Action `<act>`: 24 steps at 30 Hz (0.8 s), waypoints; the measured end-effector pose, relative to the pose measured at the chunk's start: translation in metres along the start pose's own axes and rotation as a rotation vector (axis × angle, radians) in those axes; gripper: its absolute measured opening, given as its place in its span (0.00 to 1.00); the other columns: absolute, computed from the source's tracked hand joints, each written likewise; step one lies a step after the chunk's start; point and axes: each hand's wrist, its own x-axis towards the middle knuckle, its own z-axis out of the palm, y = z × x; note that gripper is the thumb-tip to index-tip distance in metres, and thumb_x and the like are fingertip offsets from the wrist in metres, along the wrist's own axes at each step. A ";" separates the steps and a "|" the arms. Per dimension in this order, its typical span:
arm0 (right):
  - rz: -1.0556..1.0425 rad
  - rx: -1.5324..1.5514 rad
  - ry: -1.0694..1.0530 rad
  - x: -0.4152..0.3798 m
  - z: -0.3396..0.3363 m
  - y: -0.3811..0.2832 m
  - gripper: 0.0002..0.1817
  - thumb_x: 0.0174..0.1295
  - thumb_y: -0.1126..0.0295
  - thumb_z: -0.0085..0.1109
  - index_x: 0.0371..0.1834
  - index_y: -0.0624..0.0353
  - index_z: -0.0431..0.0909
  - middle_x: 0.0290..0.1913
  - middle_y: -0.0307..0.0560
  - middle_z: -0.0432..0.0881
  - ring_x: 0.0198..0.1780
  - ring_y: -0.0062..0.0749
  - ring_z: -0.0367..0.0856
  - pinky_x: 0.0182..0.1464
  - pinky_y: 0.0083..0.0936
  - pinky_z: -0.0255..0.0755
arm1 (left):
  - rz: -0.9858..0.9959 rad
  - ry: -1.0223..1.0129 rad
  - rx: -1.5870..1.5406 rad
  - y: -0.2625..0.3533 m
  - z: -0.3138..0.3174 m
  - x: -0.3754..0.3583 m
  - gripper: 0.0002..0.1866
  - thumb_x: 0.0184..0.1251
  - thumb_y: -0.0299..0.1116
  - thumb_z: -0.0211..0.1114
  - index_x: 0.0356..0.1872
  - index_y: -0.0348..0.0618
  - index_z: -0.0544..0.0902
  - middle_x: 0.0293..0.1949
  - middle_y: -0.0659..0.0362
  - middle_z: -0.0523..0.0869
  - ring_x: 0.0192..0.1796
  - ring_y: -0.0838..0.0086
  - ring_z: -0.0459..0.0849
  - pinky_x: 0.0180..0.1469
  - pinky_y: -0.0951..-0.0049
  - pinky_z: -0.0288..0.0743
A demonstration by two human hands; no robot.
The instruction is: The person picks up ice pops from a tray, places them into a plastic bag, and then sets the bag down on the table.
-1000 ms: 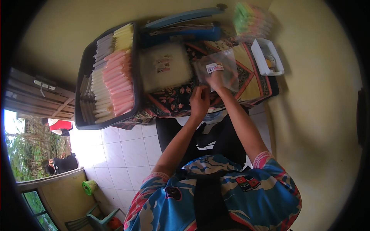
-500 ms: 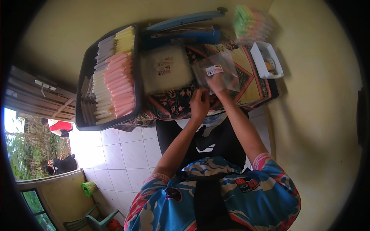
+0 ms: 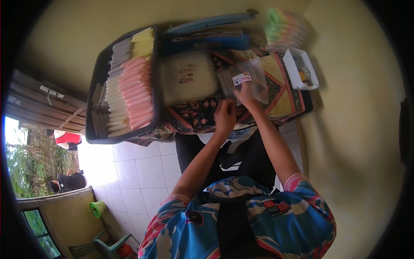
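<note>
Head view: hands (image 3: 235, 103), labelled bag (image 3: 246, 82), unchanged.

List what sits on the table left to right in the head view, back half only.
Black tray of pastel ice sticks → stack of clear labelled plastic bags → clear labelled bag held in the right hand → small white rectangular tub.

A glossy clear plastic bag (image 3: 246, 82) lies over matt patterned cloth (image 3: 282, 93), beside a smooth black plastic tray (image 3: 95, 82).
</note>
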 end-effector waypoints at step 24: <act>-0.071 0.027 -0.357 -0.001 -0.036 -0.015 0.15 0.49 0.73 0.63 0.42 0.63 0.82 0.41 0.66 0.81 0.47 0.65 0.78 0.47 0.46 0.72 | -0.099 -0.038 -0.092 0.008 -0.005 0.001 0.06 0.64 0.22 0.64 0.41 0.40 0.81 0.35 0.50 0.82 0.34 0.58 0.85 0.36 0.66 0.76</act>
